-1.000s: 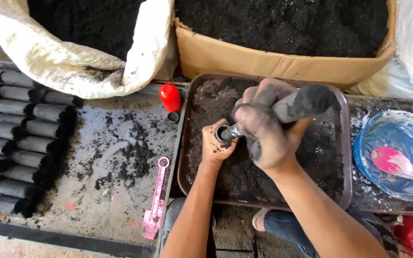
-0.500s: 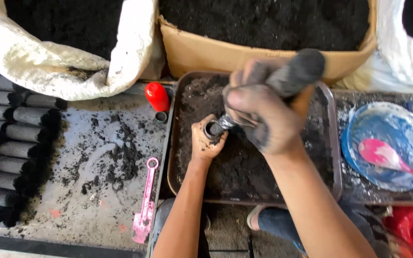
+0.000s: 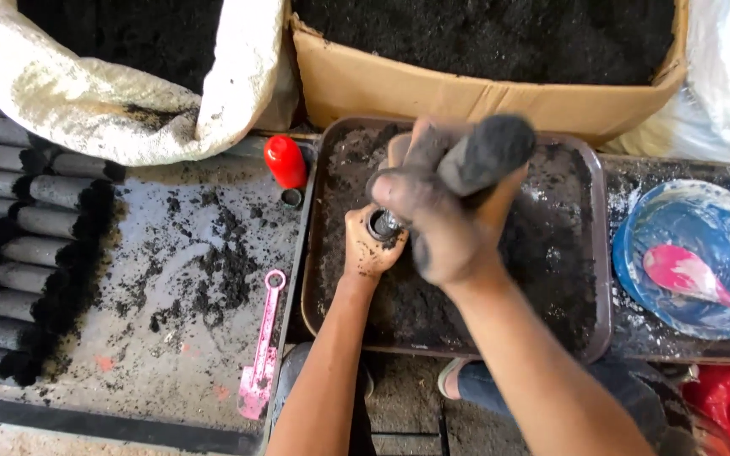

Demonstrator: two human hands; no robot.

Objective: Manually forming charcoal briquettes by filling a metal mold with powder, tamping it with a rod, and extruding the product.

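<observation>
Small dark tube (image 3: 379, 225), standing upright with its round mouth up, gripped low by the left hand (image 3: 367, 247), fingers wrapped closed around it, probably to keep it steady and plumb on the bed of black powder. Directly above that mouth, a thick, powder-coated rod (image 3: 485, 152), slanting up and to the right, clenched in the right hand (image 3: 434, 221), fist closed tight on it, the lower end meeting the tube's opening near a glint of metal; exact contact blurred. Both hands blackened with the powder.

Beneath the hands, a shallow brown tray (image 3: 597, 279) spread with the same black powder, seemingly there to catch whatever spills. Beyond the hands, a cardboard box (image 3: 433, 89) heaped with black powder, close enough for refilling. Beyond and to the left of the left hand, a pale sack (image 3: 86, 110), folded open on more of it.

Just left of the tray, a small red bottle (image 3: 284, 160) with a dark cap beside it. Nearer the body and left of the left hand, a pink flat tool (image 3: 261, 355) lying on the dusty counter (image 3: 154, 338). Far left, rows of filled dark tubes (image 3: 27, 253) laid on their sides, stacked tidily out of the way. Right of the right hand, a blue bowl (image 3: 673, 224) holding a pink spoon (image 3: 686, 270).
</observation>
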